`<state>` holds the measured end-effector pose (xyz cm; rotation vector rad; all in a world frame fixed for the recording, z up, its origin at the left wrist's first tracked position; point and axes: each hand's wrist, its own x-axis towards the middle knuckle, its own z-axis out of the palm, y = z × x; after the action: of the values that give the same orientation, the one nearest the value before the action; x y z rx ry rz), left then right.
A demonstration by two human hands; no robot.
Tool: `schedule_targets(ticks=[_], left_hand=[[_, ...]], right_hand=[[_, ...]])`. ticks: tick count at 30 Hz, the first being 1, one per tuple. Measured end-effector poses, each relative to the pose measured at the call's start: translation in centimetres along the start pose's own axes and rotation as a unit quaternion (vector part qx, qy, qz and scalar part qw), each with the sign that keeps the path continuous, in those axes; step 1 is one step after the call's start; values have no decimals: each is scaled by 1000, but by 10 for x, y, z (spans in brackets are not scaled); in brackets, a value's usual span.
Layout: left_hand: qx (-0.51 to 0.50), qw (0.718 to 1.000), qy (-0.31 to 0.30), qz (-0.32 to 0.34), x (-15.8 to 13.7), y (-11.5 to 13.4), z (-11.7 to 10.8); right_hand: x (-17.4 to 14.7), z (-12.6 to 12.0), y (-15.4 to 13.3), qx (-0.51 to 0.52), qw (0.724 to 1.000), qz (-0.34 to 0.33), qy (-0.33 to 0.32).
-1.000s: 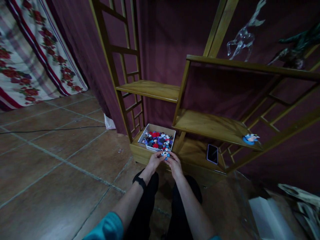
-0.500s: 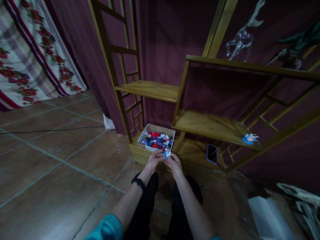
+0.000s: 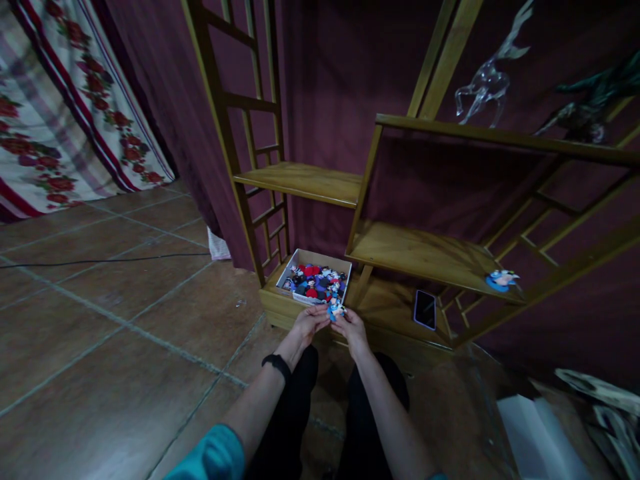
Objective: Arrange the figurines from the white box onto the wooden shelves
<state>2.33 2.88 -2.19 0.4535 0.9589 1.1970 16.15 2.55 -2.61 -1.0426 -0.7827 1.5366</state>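
Between the fingers of my left hand [image 3: 309,321] and my right hand [image 3: 352,327] is a small blue-and-white figurine [image 3: 335,309]. Both hands are closed on it, one from each side, just in front of a white box [image 3: 320,255]. Inside that box lie several small figurines [image 3: 311,283] in red, black, white and purple, heaped together. A similar blue-and-white figurine [image 3: 501,280] stands at the right end of a wooden shelf [image 3: 420,257].
A phone [image 3: 425,309] lies on the bottom board of the wooden shelf unit. Higher up stand a clear glass animal figure [image 3: 484,87] and a dark green sculpture [image 3: 585,107]. A white box-like object [image 3: 537,433] sits on the floor at right. A black cable [image 3: 125,259] crosses the tiles.
The view has shifted very slightly. Both hands still hold the blue-and-white figurine in front of the box, with hardly any movement.
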Motion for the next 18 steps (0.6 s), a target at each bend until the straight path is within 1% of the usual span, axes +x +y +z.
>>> schedule_targets(ticks=[5,10,13,18], left_hand=[[-17,1000,-2,-11,1,-2,2],[-18,1000,15,-15,2,-4,2],[-11,999,28,-21,2,-2,1],[-3,999,45,-25,4,1,0]], right_hand=[[1,-1,3,-19,1000,-3,12],[2,1,8,-40,999,-20,14],[3,0,10,-79,996,-40,11],[10,-4,14,-169,982,-77,20]])
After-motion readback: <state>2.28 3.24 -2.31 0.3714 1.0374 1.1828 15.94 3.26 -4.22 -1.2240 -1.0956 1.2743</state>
